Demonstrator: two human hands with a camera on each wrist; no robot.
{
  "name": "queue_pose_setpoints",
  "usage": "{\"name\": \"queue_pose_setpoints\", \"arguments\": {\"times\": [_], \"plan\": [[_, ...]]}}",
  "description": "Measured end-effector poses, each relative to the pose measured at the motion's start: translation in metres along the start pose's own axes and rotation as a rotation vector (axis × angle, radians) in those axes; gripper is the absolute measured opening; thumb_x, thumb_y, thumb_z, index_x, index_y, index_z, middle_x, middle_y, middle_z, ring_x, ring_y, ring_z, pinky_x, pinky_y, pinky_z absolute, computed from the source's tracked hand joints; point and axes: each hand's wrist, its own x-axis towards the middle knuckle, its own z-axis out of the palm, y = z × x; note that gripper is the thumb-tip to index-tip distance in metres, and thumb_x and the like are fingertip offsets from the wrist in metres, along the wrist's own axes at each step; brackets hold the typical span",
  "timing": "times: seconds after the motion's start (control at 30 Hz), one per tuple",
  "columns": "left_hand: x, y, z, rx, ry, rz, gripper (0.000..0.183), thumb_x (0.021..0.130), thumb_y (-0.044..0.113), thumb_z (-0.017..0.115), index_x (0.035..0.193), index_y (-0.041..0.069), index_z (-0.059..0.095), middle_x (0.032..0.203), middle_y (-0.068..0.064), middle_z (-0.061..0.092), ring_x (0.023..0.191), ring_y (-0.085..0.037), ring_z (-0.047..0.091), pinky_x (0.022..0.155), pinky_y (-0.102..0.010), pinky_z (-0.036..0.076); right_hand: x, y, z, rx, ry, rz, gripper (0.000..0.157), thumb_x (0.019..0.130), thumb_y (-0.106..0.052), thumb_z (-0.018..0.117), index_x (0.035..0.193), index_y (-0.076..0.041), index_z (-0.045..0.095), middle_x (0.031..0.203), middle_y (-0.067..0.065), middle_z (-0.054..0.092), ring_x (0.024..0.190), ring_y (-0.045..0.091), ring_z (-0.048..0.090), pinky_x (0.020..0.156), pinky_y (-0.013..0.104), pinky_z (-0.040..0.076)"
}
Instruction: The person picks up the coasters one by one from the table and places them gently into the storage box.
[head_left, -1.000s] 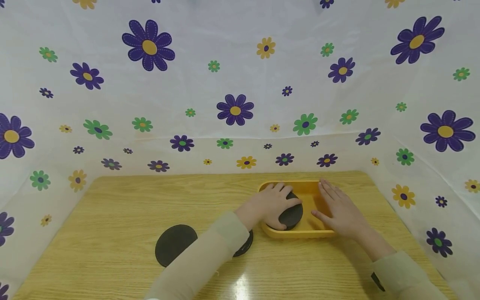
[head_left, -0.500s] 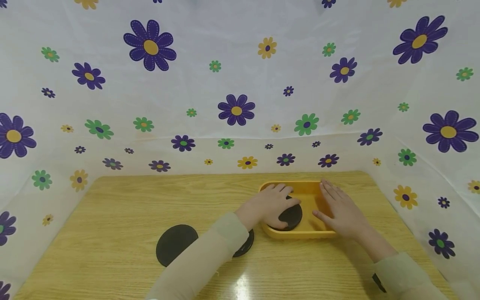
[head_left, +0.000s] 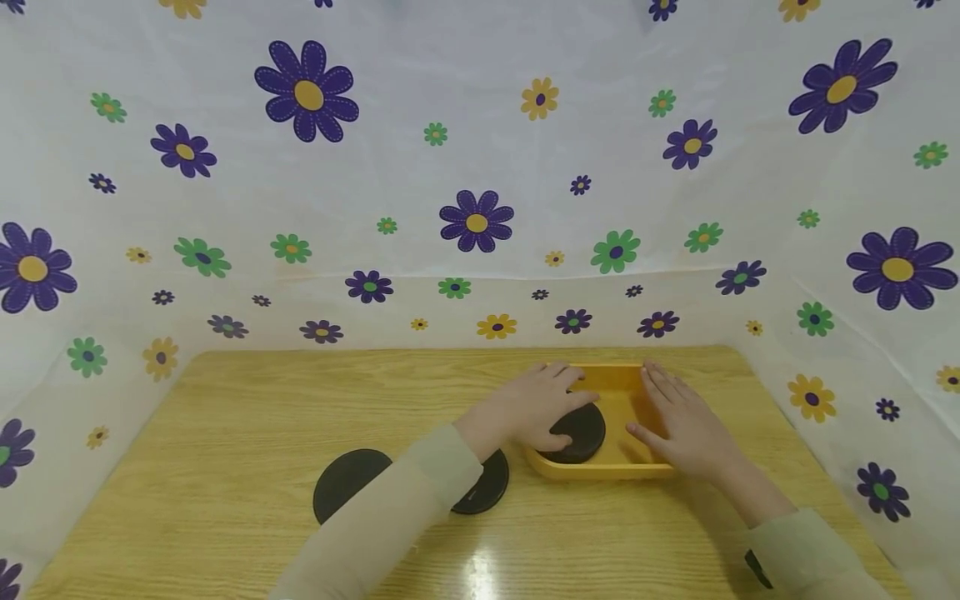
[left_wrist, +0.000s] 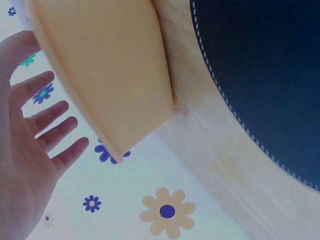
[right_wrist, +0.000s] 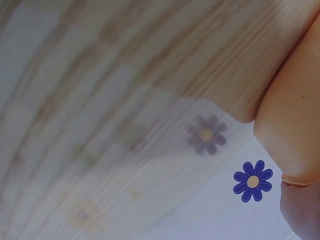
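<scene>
An orange tray point(head_left: 600, 471) with rounded corners lies at the right of the table. Inside its left part is a round black coaster point(head_left: 581, 437). Just over that coaster hovers my left hand point(head_left: 536, 408), its fingers loosely spread and holding nothing. The left wrist view shows the same hand's relaxed fingers point(left_wrist: 65, 132) beside the tray wall point(left_wrist: 110, 75). My right hand point(head_left: 686, 425) rests along the tray's right end, fingers straight on the rim and thumb over the inside. Only a sliver of the right hand point(right_wrist: 300, 212) appears in the right wrist view.
Two more round black coasters lie on the wooden table point(head_left: 247, 442): one point(head_left: 348, 483) partly behind my left sleeve, the other point(head_left: 483, 487) by the tray's near left. White stitching edges a coaster point(left_wrist: 265, 80) in the left wrist view. A flowered cloth point(head_left: 405, 167) surrounds the table.
My left hand has loosened from the coaster in the tray and drawn back slightly left, leaving more of it showing. The right hand stays at the tray's right end.
</scene>
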Motion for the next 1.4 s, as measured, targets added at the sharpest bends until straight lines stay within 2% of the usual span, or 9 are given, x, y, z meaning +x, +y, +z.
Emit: {"name": "queue_pose_setpoints", "arguments": {"times": [0.27,0.67,0.93,1.13,1.4], "plan": [[-0.020,-0.012,-0.008,-0.048,0.022,-0.008,0.073,0.100,0.051,0.067,0.164,0.025,0.041,0.168,-0.009,0.039,0.156,-0.029,0.038,0.130,-0.046,0.032,0.001,0.001,0.000,0.000,-0.001,-0.012,0.091,0.103,-0.050,0.061,0.163,0.010,0.028,0.172,0.029,0.026,0.159,0.049,0.026,0.126,0.063,0.026],[-0.053,-0.030,0.000,-0.047,0.085,-0.046,0.078,0.095,0.052,0.074,0.162,0.027,0.044,0.164,-0.009,0.044,0.152,-0.029,0.042,0.127,-0.047,0.035,0.000,-0.001,0.000,0.008,-0.009,-0.002,0.091,0.104,-0.050,0.060,0.164,0.009,0.026,0.173,0.027,0.022,0.160,0.048,0.024,0.130,0.059,0.022],[-0.082,-0.031,0.000,-0.083,0.088,-0.038,0.077,0.094,0.048,0.076,0.160,0.022,0.048,0.162,-0.012,0.047,0.151,-0.031,0.044,0.125,-0.050,0.038,-0.001,-0.001,-0.001,0.008,-0.007,-0.009,0.090,0.103,-0.049,0.060,0.162,0.011,0.027,0.173,0.029,0.023,0.159,0.049,0.024,0.129,0.059,0.023],[-0.106,-0.033,0.007,-0.086,0.081,-0.065,0.079,0.093,0.054,0.077,0.159,0.021,0.048,0.163,-0.013,0.045,0.152,-0.033,0.041,0.126,-0.052,0.037,0.000,-0.002,0.001,0.007,-0.001,-0.007,0.090,0.103,-0.050,0.061,0.162,0.010,0.028,0.172,0.029,0.025,0.158,0.049,0.026,0.126,0.064,0.027],[-0.132,-0.025,0.018,-0.069,0.037,-0.079,0.085,0.091,0.064,0.075,0.159,0.023,0.047,0.165,-0.010,0.043,0.153,-0.031,0.042,0.124,-0.051,0.040,0.000,0.000,0.002,0.003,0.005,-0.015,0.089,0.104,-0.049,0.060,0.162,0.011,0.028,0.172,0.029,0.024,0.159,0.048,0.025,0.129,0.059,0.024]]}}
